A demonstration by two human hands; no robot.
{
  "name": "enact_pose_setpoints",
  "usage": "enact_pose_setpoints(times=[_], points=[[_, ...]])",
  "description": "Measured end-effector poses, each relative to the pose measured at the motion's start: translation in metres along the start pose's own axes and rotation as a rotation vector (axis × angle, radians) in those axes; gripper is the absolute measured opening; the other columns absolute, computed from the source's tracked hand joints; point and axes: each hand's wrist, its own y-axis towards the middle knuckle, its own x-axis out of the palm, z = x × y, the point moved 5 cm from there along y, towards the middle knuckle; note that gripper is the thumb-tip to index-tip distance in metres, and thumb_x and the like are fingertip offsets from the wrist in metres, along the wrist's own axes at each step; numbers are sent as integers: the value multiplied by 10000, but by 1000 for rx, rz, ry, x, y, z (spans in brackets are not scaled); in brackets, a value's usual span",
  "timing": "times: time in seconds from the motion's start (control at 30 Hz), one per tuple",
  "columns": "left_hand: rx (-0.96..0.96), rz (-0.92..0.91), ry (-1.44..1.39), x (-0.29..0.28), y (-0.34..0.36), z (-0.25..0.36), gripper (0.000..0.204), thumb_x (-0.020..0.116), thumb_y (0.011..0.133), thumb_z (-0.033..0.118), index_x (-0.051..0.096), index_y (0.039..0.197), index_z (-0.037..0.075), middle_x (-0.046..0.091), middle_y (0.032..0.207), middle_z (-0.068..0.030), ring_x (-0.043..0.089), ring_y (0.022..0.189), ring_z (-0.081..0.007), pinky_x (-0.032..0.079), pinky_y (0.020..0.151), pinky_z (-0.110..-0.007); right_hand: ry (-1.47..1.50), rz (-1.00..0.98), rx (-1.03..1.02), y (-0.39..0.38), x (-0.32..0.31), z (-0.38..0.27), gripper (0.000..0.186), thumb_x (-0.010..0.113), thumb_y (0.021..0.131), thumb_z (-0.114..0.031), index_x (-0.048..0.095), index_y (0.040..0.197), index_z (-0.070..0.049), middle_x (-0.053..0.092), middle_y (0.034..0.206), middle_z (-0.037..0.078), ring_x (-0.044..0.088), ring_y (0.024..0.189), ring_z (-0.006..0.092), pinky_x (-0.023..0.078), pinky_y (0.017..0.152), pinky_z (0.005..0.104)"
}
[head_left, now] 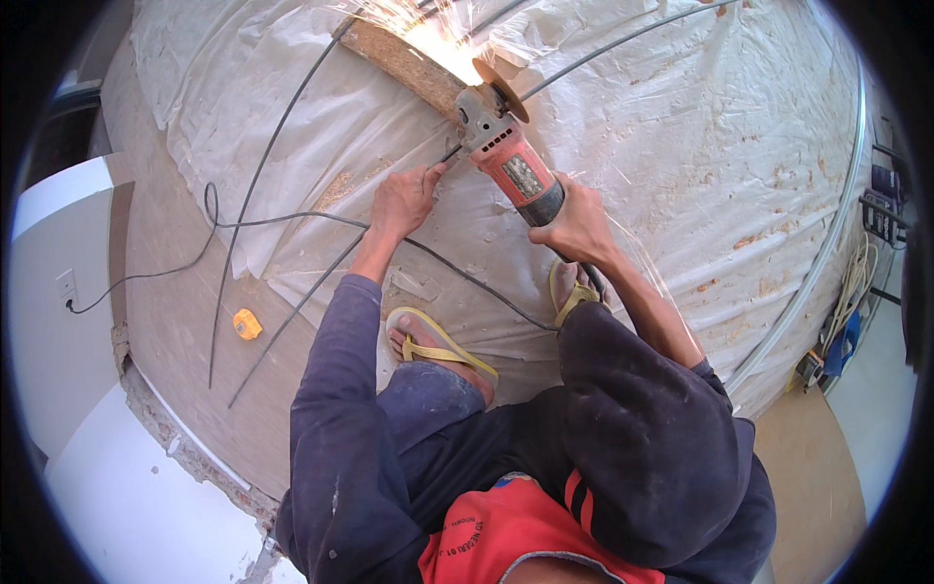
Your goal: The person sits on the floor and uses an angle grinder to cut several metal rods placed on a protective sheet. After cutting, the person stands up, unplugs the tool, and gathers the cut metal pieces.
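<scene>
My right hand (576, 222) is wrapped round the rear of a red angle grinder (521, 167). Its brown cutting disc (501, 90) faces away from me, and bright sparks (428, 37) spray from it toward the far left. Fingers closed, my left hand (402, 201) grips a thin dark steel rod (297, 310) just left of the grinder head. The rod runs from the near left up to the grinder; the exact cutting spot is hidden by the head and glare. A wooden plank (404, 66) lies under the sparks.
Pale plastic sheeting (681, 204) covers much of the floor. Another thin rod (255, 185) lies at left, near a yellow tape measure (247, 324). A black power cord (457, 271) runs from the wall socket (66, 285) past my sandalled feet (443, 350).
</scene>
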Motion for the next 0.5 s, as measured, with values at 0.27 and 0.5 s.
enact_pose_setpoints(times=[0.27, 0.5], points=[[12, 10, -2, 0, 0, 0, 543, 425, 978, 477, 643, 817, 6, 594, 695, -270, 608, 712, -452, 457, 614, -501, 18, 10, -12, -1, -1, 0, 697, 736, 492, -240, 605, 1121, 31, 663, 837, 241, 661, 804, 379, 516, 781, 403], [20, 34, 0, 0, 1, 0, 547, 447, 968, 481, 629, 753, 13, 612, 684, -248, 615, 689, -443, 473, 609, -507, 1, -14, 8, 0, -1, -1, 659, 728, 512, -192, 594, 1113, 46, 661, 851, 222, 657, 805, 340, 501, 796, 378]])
